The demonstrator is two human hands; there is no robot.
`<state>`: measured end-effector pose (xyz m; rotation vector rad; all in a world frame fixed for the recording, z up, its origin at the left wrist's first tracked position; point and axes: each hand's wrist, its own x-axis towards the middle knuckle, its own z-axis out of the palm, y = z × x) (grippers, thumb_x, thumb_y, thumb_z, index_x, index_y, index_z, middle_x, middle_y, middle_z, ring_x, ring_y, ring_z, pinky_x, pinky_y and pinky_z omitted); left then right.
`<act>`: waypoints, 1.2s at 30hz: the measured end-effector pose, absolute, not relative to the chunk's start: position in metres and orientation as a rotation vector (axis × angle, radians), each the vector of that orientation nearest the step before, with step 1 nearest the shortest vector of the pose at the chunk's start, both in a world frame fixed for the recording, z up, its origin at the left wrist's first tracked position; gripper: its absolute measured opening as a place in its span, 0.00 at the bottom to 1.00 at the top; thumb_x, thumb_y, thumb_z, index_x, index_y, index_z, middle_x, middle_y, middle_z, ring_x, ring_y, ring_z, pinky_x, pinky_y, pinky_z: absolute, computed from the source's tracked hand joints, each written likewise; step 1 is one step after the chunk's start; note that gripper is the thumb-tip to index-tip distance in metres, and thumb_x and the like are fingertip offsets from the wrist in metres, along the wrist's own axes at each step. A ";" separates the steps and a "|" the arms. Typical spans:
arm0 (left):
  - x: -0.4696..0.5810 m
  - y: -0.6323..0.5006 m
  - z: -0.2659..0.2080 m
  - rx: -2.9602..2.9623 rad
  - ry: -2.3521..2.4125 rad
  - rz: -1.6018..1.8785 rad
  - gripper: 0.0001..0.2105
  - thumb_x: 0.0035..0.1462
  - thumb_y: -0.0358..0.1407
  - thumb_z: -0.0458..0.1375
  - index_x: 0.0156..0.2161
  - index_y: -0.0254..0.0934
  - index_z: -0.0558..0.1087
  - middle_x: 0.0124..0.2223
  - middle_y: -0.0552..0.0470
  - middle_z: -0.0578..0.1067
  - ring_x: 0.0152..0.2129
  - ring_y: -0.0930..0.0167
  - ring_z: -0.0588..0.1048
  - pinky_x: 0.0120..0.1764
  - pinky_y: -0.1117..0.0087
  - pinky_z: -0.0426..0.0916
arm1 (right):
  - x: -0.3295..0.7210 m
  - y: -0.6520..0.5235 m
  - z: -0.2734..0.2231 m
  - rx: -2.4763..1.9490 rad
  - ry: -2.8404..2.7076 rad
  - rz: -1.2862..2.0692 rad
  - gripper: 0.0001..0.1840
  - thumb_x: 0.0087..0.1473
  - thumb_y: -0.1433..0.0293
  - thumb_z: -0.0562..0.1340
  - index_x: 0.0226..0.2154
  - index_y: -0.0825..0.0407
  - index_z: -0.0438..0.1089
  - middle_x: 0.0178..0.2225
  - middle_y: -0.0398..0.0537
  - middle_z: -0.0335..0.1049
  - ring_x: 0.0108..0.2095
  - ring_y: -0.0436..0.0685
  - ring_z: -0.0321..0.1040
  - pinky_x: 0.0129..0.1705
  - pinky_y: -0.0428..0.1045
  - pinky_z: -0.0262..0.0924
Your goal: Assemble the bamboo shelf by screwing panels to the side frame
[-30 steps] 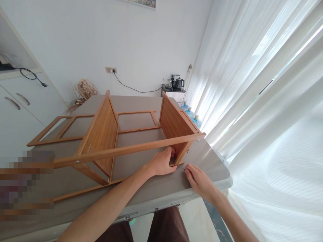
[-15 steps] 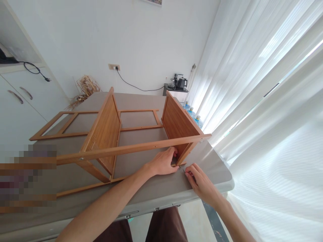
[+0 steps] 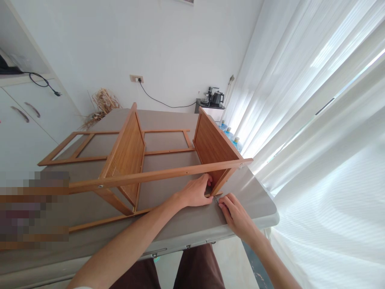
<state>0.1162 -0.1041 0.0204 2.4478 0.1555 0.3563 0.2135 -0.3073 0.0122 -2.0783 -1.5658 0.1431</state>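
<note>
A wooden shelf frame (image 3: 168, 175) lies on its side on the table, with two slatted shelf panels standing up in it. My left hand (image 3: 197, 192) is closed around the near lower corner of the right panel (image 3: 215, 140), thumb low and fingers curled on the inner side. Just right of that corner, my right hand (image 3: 233, 210) pinches a thin metal rod (image 3: 216, 199) that looks like a hex key. Its tip points at the frame's lower corner; whether it sits in a bolt head is too small to tell.
The grey table (image 3: 255, 196) has a rounded right corner, with white curtains (image 3: 325, 160) beyond. Behind stand an electric kettle (image 3: 217, 97) on a small cabinet and several water bottles (image 3: 236, 141). Dried stalks (image 3: 105, 100) are at the back left. A blurred patch covers the left edge.
My right hand has shifted slightly up and left, closer to the frame's corner, with the metal rod. The left hand keeps its hold; the view has tilted slightly.
</note>
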 end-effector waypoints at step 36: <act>0.116 -0.102 0.022 2.462 0.124 0.308 0.22 0.49 0.42 0.62 0.46 0.41 0.60 0.45 0.51 0.74 0.36 0.64 0.76 0.31 0.67 0.64 | 0.211 -0.304 0.020 -2.119 -1.635 0.014 0.10 0.67 0.71 0.48 0.40 0.48 0.63 0.38 0.49 0.62 0.38 0.56 0.64 0.40 0.53 0.65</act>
